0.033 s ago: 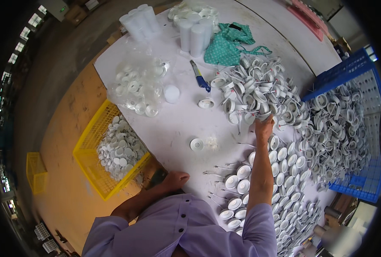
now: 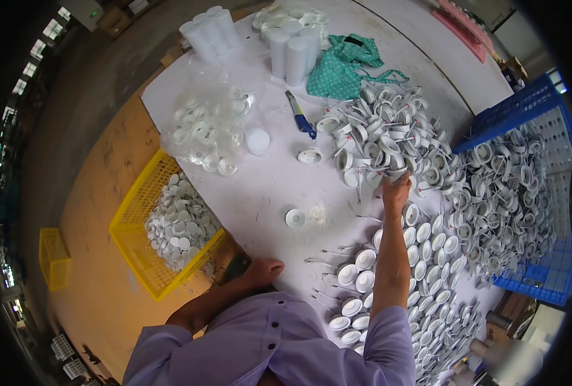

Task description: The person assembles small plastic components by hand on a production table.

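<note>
My right hand (image 2: 397, 188) reaches to the near edge of a heap of white round light fittings (image 2: 382, 132) with wires. Its fingers are closed on the rim of one white light fitting (image 2: 396, 174), and the fingertips are partly hidden. My left hand (image 2: 264, 271) rests curled in a fist at the table's near edge, with nothing visible in it. Below my right forearm, rows of similar white fittings (image 2: 365, 281) lie face up with their wires pointing left. A single white ring-shaped piece (image 2: 295, 218) lies between my hands, and another fitting (image 2: 309, 156) sits farther back.
A yellow crate (image 2: 126, 223) of small white parts stands left of the table. At the right, a blue crate (image 2: 514, 110) holds more fittings. Farther back are a blue-handled cutter (image 2: 302, 121), green cloth (image 2: 335, 72), bagged white rings (image 2: 202, 128) and white cylindrical stacks (image 2: 295, 61).
</note>
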Demonstrator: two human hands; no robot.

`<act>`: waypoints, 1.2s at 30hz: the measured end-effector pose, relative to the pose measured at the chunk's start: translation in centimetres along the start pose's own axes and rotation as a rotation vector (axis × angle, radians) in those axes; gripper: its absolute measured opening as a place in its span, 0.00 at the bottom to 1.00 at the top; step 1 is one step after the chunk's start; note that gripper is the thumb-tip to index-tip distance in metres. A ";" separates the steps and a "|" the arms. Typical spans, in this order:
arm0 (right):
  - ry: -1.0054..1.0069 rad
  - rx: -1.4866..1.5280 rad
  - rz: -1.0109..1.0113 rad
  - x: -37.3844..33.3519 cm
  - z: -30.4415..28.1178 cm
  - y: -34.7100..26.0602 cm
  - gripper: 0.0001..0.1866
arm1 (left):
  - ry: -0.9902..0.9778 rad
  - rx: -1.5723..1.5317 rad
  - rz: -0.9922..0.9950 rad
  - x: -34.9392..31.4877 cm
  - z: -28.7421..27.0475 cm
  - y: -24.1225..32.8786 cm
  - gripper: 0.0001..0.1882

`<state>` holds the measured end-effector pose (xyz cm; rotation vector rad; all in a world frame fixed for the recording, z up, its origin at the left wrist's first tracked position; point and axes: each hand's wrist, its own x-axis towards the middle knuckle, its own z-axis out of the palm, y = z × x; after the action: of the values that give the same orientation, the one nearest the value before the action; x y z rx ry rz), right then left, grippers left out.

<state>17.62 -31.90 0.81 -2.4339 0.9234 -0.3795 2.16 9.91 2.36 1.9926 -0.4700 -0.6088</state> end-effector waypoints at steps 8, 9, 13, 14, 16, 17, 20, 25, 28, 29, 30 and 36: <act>0.036 0.033 -0.165 0.4 -0.9 -2.7 0.45 | 0.073 -0.048 -0.013 1.7 -0.4 0.6 0.07; 0.025 0.039 -0.128 -0.2 -1.7 -2.9 0.45 | 0.086 -0.039 -0.006 1.8 -0.6 0.8 0.06; 0.182 0.086 -0.297 -1.4 -3.1 -1.1 0.42 | 0.087 -0.048 0.058 2.1 -0.8 1.0 0.06; 0.194 0.084 -0.296 -1.8 -3.1 -0.8 0.42 | 0.074 -0.052 0.075 2.2 -0.8 1.1 0.07; 0.314 0.140 -0.406 -2.7 -3.4 -0.9 0.41 | 0.057 -0.056 0.101 2.2 -0.7 1.4 0.07; 0.343 0.094 -0.413 -3.3 -3.6 -0.9 0.39 | 0.063 -0.081 0.101 2.1 -0.6 1.6 0.06; 0.373 0.341 -0.345 -5.3 -4.0 -4.3 0.37 | 0.054 -0.118 0.077 1.5 -0.6 1.6 0.06; 0.246 0.960 -0.272 -10.1 -4.9 -5.8 0.43 | 0.097 -0.201 0.111 2.1 -0.9 4.5 0.11; 0.059 1.000 -0.231 -16.5 -8.3 -9.4 0.42 | 0.087 -0.217 0.242 3.9 -3.1 8.6 0.21; -0.002 1.005 -0.227 -18.3 -8.8 -9.7 0.44 | 0.102 -0.288 0.278 4.5 -3.5 10.2 0.22; -0.073 0.970 -0.222 -20.1 -9.7 -10.7 0.45 | 0.115 -0.361 0.314 5.2 -3.8 11.2 0.23; -0.520 1.302 -0.126 -26.3 -11.9 -11.1 0.49 | -0.377 -0.574 0.273 5.7 -5.3 12.1 0.27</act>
<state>-0.64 -11.24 14.77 -1.2524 0.1355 -0.2370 8.97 4.82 14.01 1.2487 -0.6916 -0.8393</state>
